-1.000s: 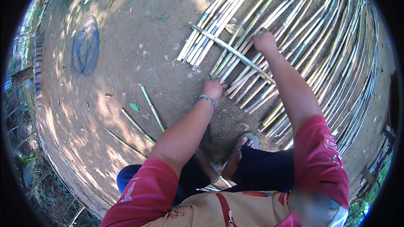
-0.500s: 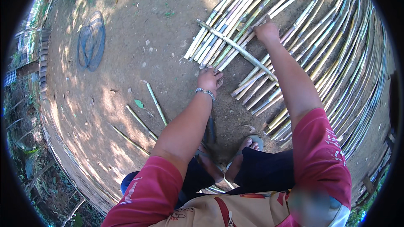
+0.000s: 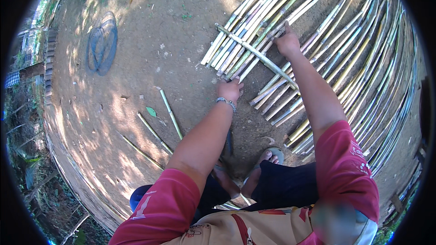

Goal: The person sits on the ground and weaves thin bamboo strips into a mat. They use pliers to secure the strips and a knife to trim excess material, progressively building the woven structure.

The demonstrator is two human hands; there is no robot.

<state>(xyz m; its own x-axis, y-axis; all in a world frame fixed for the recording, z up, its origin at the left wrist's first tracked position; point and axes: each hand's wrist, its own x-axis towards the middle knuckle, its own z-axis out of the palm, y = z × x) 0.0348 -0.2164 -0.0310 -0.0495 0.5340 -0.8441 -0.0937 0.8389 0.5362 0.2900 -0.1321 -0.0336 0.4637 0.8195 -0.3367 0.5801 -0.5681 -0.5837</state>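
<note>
Many long bamboo poles (image 3: 254,20) lie side by side on the ground at the upper right. A shorter crosspiece pole (image 3: 256,54) runs across them near their close ends. My right hand (image 3: 287,44) is closed over one pole beyond the crosspiece, with thumb and index finger on either side of it. At the near ends of the left-hand group, my left hand (image 3: 230,90) has its fingers apart and touches the cut ends. A bracelet (image 3: 226,103) circles my left wrist. The undersides of both hands are hidden.
Several loose thin sticks (image 3: 170,114) lie left of my left forearm, near a green leaf (image 3: 151,111). A dark mesh net (image 3: 101,43) rests on the bare soil farther left. My sandalled foot (image 3: 271,155) is close to the right-hand poles' ends (image 3: 290,143).
Both hands have drawn slightly nearer to me along the poles. My left fingers have shifted back a little at the cut ends. The crosspiece stays in place.
</note>
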